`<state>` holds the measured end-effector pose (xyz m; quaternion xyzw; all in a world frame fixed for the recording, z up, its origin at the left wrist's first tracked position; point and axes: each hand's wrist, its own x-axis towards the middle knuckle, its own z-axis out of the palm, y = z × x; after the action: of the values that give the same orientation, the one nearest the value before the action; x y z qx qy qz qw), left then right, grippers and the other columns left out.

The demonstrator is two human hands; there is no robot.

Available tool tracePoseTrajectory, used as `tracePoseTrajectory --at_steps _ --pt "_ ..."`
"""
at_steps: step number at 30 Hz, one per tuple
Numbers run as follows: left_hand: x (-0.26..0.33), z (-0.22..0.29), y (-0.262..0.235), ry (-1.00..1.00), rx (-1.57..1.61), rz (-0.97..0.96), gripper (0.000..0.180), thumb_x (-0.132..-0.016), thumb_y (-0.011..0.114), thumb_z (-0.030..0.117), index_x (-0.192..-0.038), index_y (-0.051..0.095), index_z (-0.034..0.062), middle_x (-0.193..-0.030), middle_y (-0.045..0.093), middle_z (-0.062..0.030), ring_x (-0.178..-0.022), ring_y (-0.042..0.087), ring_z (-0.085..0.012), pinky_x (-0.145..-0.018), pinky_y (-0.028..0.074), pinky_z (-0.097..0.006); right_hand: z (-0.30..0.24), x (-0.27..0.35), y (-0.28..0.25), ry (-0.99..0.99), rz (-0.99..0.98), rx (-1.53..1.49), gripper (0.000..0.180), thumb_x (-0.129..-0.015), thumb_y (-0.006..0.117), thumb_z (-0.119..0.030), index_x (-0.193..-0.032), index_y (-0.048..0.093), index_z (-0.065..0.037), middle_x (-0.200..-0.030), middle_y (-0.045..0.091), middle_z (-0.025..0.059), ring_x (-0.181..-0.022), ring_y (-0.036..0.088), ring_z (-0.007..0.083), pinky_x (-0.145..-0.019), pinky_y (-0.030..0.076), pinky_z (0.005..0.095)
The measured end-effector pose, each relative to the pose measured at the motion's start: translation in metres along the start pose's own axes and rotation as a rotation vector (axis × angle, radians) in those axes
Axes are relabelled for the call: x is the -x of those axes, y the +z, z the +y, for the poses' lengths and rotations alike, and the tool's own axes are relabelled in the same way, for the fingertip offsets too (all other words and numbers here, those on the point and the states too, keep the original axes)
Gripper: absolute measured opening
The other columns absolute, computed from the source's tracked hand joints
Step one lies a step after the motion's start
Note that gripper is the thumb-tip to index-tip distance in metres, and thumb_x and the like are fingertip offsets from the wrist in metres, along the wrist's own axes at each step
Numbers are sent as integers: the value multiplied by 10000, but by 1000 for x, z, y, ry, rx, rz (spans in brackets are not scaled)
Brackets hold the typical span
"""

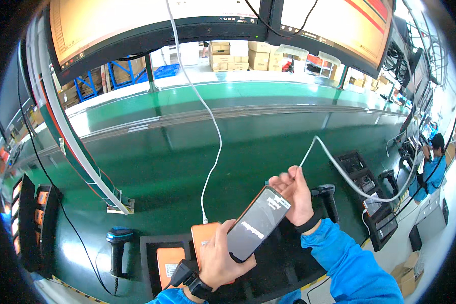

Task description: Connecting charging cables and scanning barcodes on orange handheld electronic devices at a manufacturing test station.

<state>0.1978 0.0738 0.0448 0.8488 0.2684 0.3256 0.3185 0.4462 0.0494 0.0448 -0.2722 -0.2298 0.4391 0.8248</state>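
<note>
- Left hand (217,264): fingers wrapped on the lower part of a phone (258,223), thumb and palm at its edges; grip closed on it.
- Phone: held tilted above the black tray (148,253), screen up and lit grey with white text, small pale label near the top corner, orange edge showing.
- Right hand (295,195): at the phone's top end, fingers bent and pinched on the end of the right cable (342,174), white. Cable tip hidden by fingers; can't tell if it's in the phone.
- Right cable: rises from the fingers, bends sharply, then loops off to the right.
- Plugged phone (201,232): orange back, partly under the left hand, middle cable (220,142) going into its top end.
- Spare phone (170,261): orange back up, pale label, in the tray, left of the plugged one.
- Table (152,190): green top, tray at its near edge.
- Left scanner (117,251): black and blue, left of tray. Right scanner (329,201): dark, just beyond the right wrist.
- Far left: black rack (48,223) with orange phones. Right: dark tray (357,164) with small devices.
- Top: two monitors (152,25), lit. Far right: co-worker in blue (431,169).
</note>
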Motion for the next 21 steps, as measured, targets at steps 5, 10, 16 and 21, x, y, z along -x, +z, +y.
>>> tracePoseTrajectory --at_steps 5,10,16,21 --pt "0 -4 2 -26 56 60 855 -596 852 245 -1299 445 -22 -1117 605 -187 -999 635 -318 -859 513 -416 22 15 9 79 -155 -55 353 -1079 335 -448 -925 449 -150 -1209 634 176 -1115 618 339 -978 489 482" --pt "3 6 -4 -75 34 101 865 -582 853 243 -1297 445 -21 -1110 574 -181 -1032 585 -331 -901 476 -425 19 13 10 -2 -167 93 307 -1080 388 -380 -950 505 -128 -1227 609 135 -1125 605 272 -969 477 439" --pt "2 3 0 -138 115 74 851 -577 844 240 -1290 453 -8 -1137 559 -189 -1067 565 -331 -921 462 -432 16 15 16 -142 -50 355 315 -1077 448 -331 -1128 587 -53 -1031 572 39 -951 559 122 -854 480 276" --pt "2 5 0 -133 31 79 849 -574 841 235 -1289 453 -7 -1136 558 -187 -1069 561 -332 -923 458 -436 17 12 8 -204 -28 510 329 -1051 525 -330 -1075 632 -19 -892 558 1 -843 531 76 -758 451 240"
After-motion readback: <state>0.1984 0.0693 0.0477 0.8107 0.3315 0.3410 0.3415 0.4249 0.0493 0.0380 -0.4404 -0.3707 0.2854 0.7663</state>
